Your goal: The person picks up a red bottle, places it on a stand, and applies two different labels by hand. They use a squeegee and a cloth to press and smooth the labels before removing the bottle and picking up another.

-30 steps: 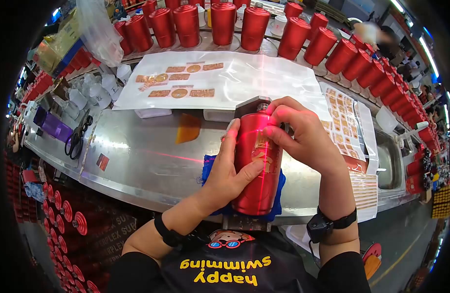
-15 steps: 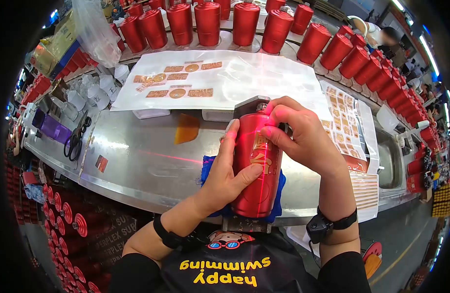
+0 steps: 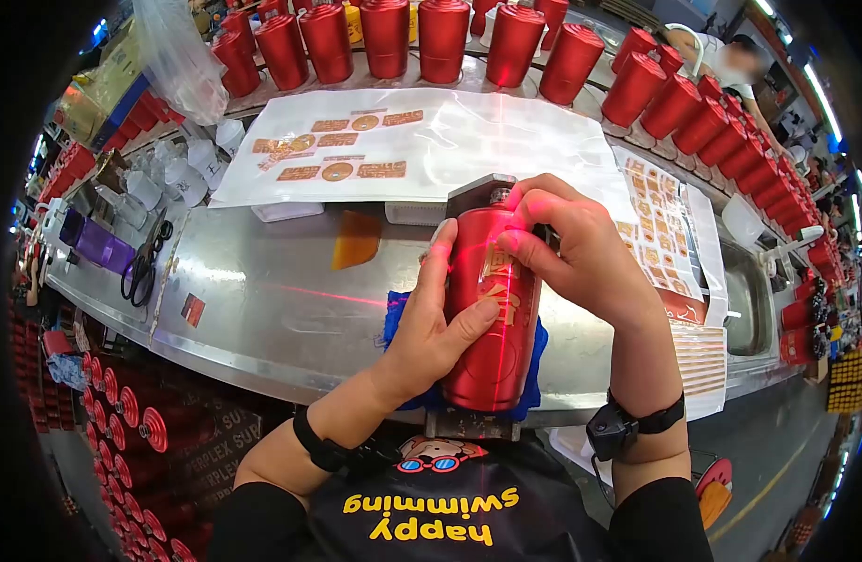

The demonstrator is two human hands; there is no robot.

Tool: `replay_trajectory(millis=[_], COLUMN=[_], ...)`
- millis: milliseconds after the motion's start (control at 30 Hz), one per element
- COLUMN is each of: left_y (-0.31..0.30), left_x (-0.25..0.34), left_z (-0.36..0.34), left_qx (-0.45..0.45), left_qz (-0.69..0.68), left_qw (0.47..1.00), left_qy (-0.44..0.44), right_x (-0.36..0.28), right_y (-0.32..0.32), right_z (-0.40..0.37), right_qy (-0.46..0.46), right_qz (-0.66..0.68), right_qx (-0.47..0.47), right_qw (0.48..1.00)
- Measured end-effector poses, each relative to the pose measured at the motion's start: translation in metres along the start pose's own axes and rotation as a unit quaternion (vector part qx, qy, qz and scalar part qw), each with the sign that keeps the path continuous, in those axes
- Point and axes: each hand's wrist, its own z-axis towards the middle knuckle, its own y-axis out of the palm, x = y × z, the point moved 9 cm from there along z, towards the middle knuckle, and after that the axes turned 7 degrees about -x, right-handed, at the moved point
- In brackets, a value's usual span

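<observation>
A red metallic bottle (image 3: 482,375) with raised gold lettering (image 3: 501,302) leans in front of me on a blue cloth (image 3: 537,370), its neck pointing away. My left hand (image 3: 421,342) is wrapped round its left side, thumb across the front. At the upper right of the bottle, my right hand (image 3: 585,248) has thumb and forefinger pinched close to its surface, by the top of the lettering. What those fingertips hold, if anything, is hidden. A dark angled rest (image 3: 468,195) stands behind the bottle's neck. Red laser lines cross the bottle and both hands.
White sheets with gold decals (image 3: 337,171) cover the back of the metal table, with more decal sheets (image 3: 654,229) at right. Red bottles (image 3: 387,42) line the far edge. Scissors (image 3: 148,262) and a purple container (image 3: 103,245) lie left; a sink (image 3: 749,304) is right.
The red bottles along the far edge have shifted along their line, apparently to the right. My hands stay around the held bottle, with the right fingers still pinched near its top.
</observation>
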Motion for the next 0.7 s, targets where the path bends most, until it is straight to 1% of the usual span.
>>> replay_trajectory(millis=[100, 300, 600, 700], left_y=[0.0006, -0.0003, -0.0015, -0.0009], left_x=[0.0013, -0.0010, -0.0015, -0.0028], left_z=[-0.0004, 0.0001, -0.0006, -0.0009], left_qx=[0.011, 0.004, -0.002, 0.009], left_qz=[-0.099, 0.019, 0.028, -0.003], left_qw=[0.995, 1.000, 1.000, 1.000], left_qy=[-0.017, -0.007, -0.005, -0.004], right_x=[-0.0006, -0.0012, -0.0015, -0.0022], right_y=[-0.0004, -0.0003, 0.0002, -0.0004], right_z=[0.0001, -0.0011, -0.0007, -0.0016], right_qy=[-0.006, -0.009, -0.017, -0.016], right_qz=[-0.005, 0.001, -0.005, -0.011], right_qx=[0.005, 0.006, 0.003, 0.010], right_qw=[1.000, 1.000, 1.000, 1.000])
